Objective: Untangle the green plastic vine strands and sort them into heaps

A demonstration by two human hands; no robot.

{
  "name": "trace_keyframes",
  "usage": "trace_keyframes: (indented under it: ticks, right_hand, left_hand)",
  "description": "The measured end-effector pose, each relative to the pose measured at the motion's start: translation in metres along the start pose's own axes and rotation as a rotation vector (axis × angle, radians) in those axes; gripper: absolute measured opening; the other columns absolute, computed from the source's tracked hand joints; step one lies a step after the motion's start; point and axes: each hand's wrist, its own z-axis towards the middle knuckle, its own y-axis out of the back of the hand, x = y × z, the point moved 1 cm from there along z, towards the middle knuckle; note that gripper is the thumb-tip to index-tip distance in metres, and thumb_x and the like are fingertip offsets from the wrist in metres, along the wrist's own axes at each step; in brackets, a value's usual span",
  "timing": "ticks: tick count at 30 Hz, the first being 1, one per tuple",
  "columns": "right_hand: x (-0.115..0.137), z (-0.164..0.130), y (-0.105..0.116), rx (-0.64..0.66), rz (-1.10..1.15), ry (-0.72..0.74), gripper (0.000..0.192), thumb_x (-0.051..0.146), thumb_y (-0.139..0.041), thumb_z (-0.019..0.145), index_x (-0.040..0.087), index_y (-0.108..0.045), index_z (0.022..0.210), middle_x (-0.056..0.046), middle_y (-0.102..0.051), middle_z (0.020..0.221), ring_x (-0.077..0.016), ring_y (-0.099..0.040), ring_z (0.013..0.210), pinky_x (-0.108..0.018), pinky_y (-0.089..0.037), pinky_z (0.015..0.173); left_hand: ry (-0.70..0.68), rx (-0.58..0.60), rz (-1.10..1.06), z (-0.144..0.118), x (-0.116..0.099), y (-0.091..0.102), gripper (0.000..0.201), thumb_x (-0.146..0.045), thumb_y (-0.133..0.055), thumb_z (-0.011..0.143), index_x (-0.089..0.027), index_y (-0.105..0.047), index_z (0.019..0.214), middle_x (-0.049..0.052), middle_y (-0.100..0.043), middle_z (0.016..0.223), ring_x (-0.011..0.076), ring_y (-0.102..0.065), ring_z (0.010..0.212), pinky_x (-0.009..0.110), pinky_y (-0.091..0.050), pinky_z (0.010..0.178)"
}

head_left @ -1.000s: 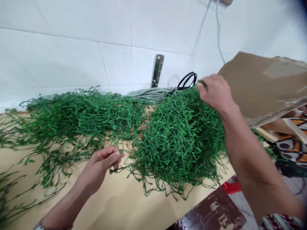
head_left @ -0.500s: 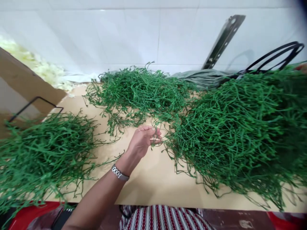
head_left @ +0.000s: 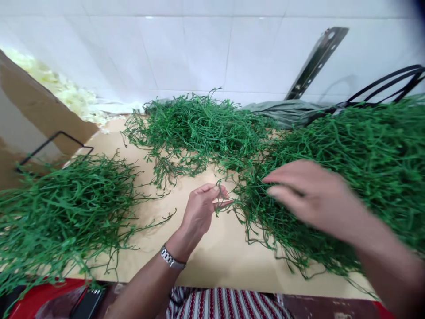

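My left hand, with a silver watch on its wrist, is closed in a pinch on a thin green artificial stem above the tabletop. My right hand is blurred over the big right-hand pile of green plastic stems. Its thumb and forefinger point left toward my left hand; whether anything is between them cannot be made out. Another heap of stems lies straight ahead by the wall. A third pile sits to the left.
A cardboard box with a bent black wire before it stands at left. Pale yellow petals lie behind it. A metal bracket and black loops are at the back right. A black phone-like object lies below the table edge.
My right hand has come into view over the right pile. My left hand keeps its pinch on the stem and stays in nearly the same place. The view has shifted slightly.
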Motion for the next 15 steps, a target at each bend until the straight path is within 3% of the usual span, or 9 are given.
trace_keyframes:
  ticks: [3, 6, 11, 15]
  right_hand:
    - [0.021, 0.006, -0.049, 0.184, 0.045, 0.029, 0.019, 0.033, -0.058, 0.08, 0.019, -0.065, 0.09, -0.006, -0.066, 0.083, -0.02, -0.056, 0.083, -0.036, -0.037, 0.077]
    - [0.029, 0.006, -0.08, 0.155, 0.2, -0.068, 0.014, 0.024, -0.053, 0.084, 0.017, -0.064, 0.078, -0.004, -0.064, 0.077, -0.0163, -0.055, 0.077, -0.032, -0.036, 0.075]
    - [0.029, -0.006, -0.096, 0.078, 0.495, -0.272, 0.014, 0.019, -0.05, 0.082, 0.015, -0.058, 0.072, -0.001, -0.057, 0.07, -0.0126, -0.051, 0.069, -0.026, -0.037, 0.067]
    - [0.028, -0.016, -0.106, 0.069, 0.675, -0.434, 0.021, 0.025, -0.046, 0.084, 0.016, -0.05, 0.065, 0.001, -0.049, 0.063, -0.0104, -0.045, 0.061, -0.023, -0.037, 0.059]
  left_hand:
    - [-0.025, 0.0, -0.017, -0.003, 0.008, -0.007, 0.012, -0.019, -0.07, 0.061, -0.011, -0.063, 0.064, 0.003, -0.061, 0.068, 0.0139, -0.056, 0.066, 0.029, -0.048, 0.062]
    - [-0.068, -0.02, -0.004, -0.007, 0.013, -0.008, 0.01, -0.02, -0.07, 0.06, -0.012, -0.064, 0.064, 0.001, -0.06, 0.062, 0.01, -0.052, 0.059, 0.022, -0.041, 0.057]
    - [-0.101, -0.045, 0.021, -0.012, 0.016, -0.001, 0.01, -0.021, -0.068, 0.064, -0.012, -0.062, 0.063, 0.0, -0.059, 0.062, 0.0084, -0.048, 0.058, 0.021, -0.037, 0.06]
    - [-0.084, 0.024, -0.048, -0.012, 0.017, 0.001, 0.014, -0.023, -0.067, 0.065, -0.014, -0.057, 0.06, 0.0, -0.058, 0.06, 0.0074, -0.044, 0.052, 0.021, -0.034, 0.055]
